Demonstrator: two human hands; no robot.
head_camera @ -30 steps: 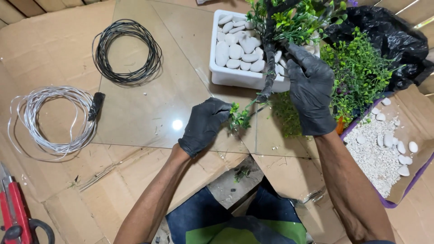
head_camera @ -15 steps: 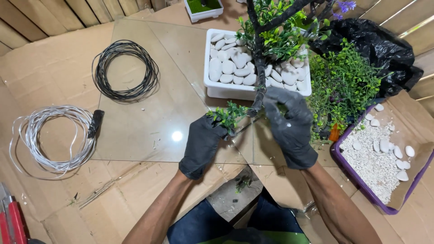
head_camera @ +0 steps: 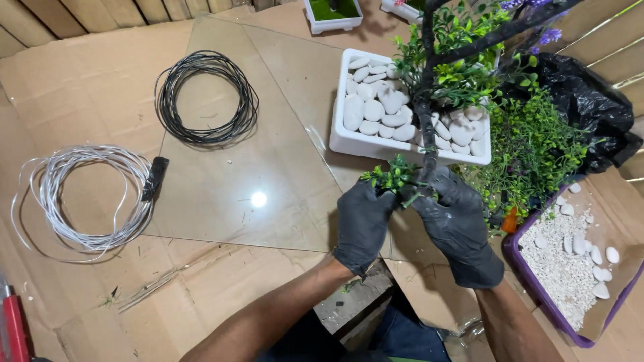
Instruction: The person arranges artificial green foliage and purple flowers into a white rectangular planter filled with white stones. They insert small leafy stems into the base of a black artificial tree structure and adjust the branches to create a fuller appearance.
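Both my hands wear black gloves. My left hand [head_camera: 364, 224] pinches a small green plastic sprig [head_camera: 390, 177] against the tip of a dark wrapped branch [head_camera: 425, 134]. My right hand [head_camera: 458, 224] grips that same branch tip from the right, touching the sprig. The branch belongs to an artificial tree with green leaves [head_camera: 463, 64], rooted in a white rectangular pot [head_camera: 376, 143] filled with white pebbles. Both hands hover above a glass sheet [head_camera: 248, 154] just in front of the pot.
A black wire coil [head_camera: 206, 97] lies on the glass; a silver wire coil [head_camera: 80, 194] lies on cardboard at left. A heap of green plastic foliage [head_camera: 537, 151] and a black bag [head_camera: 590, 100] sit right. A purple tray [head_camera: 516, 258] holds white gravel and stones. A red tool [head_camera: 12, 328] is bottom left.
My hands came together at the branch tip: the left brought the sprig up to the branch, the right slid down to its end. The view shifted, so everything sits further right.
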